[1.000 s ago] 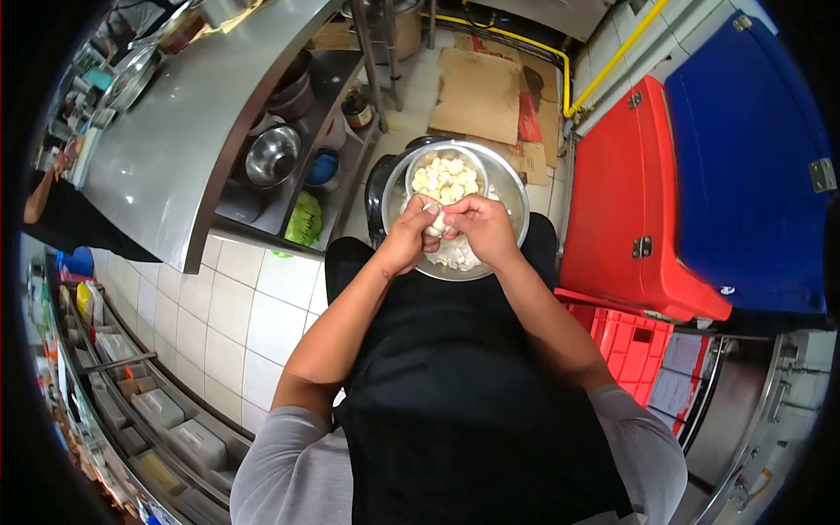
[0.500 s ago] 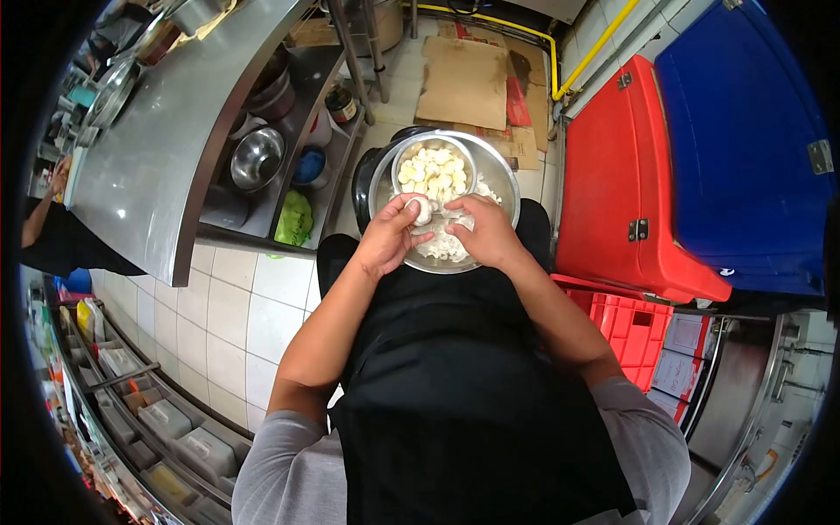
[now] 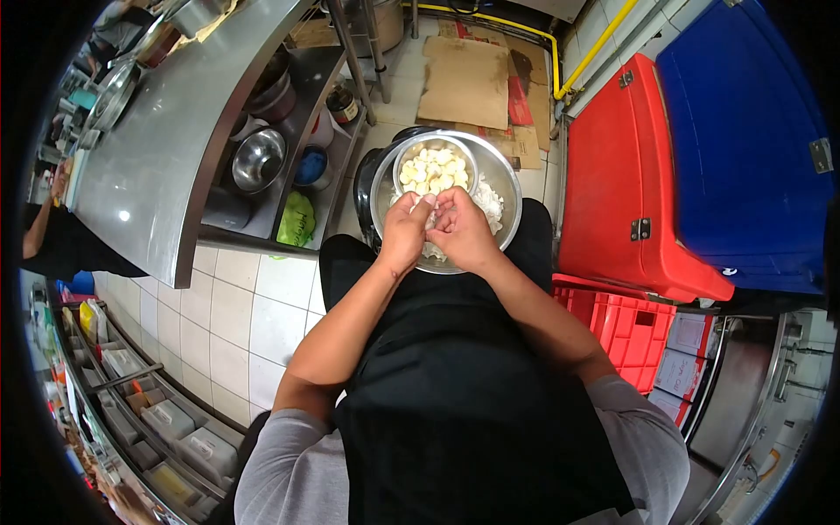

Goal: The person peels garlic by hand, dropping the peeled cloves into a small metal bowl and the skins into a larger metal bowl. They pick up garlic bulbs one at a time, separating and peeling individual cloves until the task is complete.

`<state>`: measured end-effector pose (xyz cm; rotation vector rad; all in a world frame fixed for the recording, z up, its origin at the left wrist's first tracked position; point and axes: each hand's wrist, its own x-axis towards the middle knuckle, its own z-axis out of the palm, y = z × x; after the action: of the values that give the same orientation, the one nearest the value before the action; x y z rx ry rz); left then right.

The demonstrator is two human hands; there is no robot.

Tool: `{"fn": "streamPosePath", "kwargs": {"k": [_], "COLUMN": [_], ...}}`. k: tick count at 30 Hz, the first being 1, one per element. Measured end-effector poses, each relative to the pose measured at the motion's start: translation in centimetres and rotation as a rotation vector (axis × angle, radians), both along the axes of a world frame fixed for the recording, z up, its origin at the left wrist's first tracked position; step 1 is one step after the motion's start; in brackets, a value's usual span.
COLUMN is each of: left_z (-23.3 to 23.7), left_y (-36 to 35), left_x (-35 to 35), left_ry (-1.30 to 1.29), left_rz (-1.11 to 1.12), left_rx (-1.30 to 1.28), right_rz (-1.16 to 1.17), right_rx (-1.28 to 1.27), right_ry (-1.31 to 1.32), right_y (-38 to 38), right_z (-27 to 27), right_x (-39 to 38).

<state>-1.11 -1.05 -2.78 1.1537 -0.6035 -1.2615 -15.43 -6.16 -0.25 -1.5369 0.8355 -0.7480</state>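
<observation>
My left hand (image 3: 405, 236) and my right hand (image 3: 465, 232) meet over a large steel bowl (image 3: 510, 184). My left fingers are closed round a garlic bulb (image 3: 430, 222), mostly hidden behind fingers and thumbs. The right fingertips pinch at the same bulb from the other side. Inside the large bowl, at its far side, sits a smaller steel bowl (image 3: 476, 162) holding many pale peeled garlic cloves (image 3: 433, 168). White papery garlic skins (image 3: 491, 206) lie in the large bowl around and beneath my hands.
Left stands a steel table (image 3: 149, 157) with a lower shelf holding a metal bowl (image 3: 259, 160) and a green bag (image 3: 296, 219). Red (image 3: 612, 175) and blue (image 3: 744, 131) bins and a red crate (image 3: 621, 332) are right. Cardboard (image 3: 464, 83) lies ahead. Another person's arm (image 3: 39, 232) shows far left.
My hands have come together; the right fingers, apart from the bulb before, now close in on it. The bulb, plainly visible earlier, is now mostly covered.
</observation>
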Motion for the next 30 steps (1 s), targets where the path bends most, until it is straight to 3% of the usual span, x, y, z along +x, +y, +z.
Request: {"fn": "streamPosePath", "kwargs": {"k": [1,3,7,9,12,16,21,26,28,29,30], "left_z": [0.0,0.5,5.1,5.8,5.8,5.1,5.5,5.6,4.9,4.5,4.0], "left_y": [-0.1,-0.3,0.6,0.9,1.1,1.3,1.8,2.5,2.5,2.3,2.3], "left_x": [0.3,0.7,1.0,1.1,1.2,1.9,2.3,1.9,2.1,2.7,3.0], "left_ry": [0.000,-0.602,-0.539,-0.623,-0.732,-0.657,-0.667,-0.751,-0.726,-0.682,-0.636], "left_rz": [0.000,-0.065,-0.159,-0.279,-0.273,-0.331,-0.338,-0.365,-0.328,-0.392,-0.454], "left_rx": [0.000,-0.062,-0.044,-0.102,-0.188,-0.229,-0.255,-0.200,-0.165,-0.041,0.084], "right_rz": [0.000,0.033,0.063,0.038,0.005,0.012,-0.055,-0.081,-0.068,-0.066,-0.041], "right_rx": [0.000,0.080,-0.015,-0.184,-0.135,-0.094,0.395,0.556,0.291,0.290,0.043], "right_ry": [0.000,-0.110,-0.125,0.012,-0.083,-0.205,-0.489,-0.439,-0.151,-0.149,0.021], "right_y": [0.0,-0.3,-1.4,-1.8,-1.4,-0.8,0.0,-1.4,-1.8,-2.0,-2.1], "right_z": [-0.1,-0.5,-0.8,0.1,1.8,0.5,1.0,-0.6,-1.5,-1.8,-2.1], "right_x": [0.0,-0.3,-0.6,-0.8,-0.6,-0.5,-0.5,-0.9,-1.3,-1.7,-2.3]}}
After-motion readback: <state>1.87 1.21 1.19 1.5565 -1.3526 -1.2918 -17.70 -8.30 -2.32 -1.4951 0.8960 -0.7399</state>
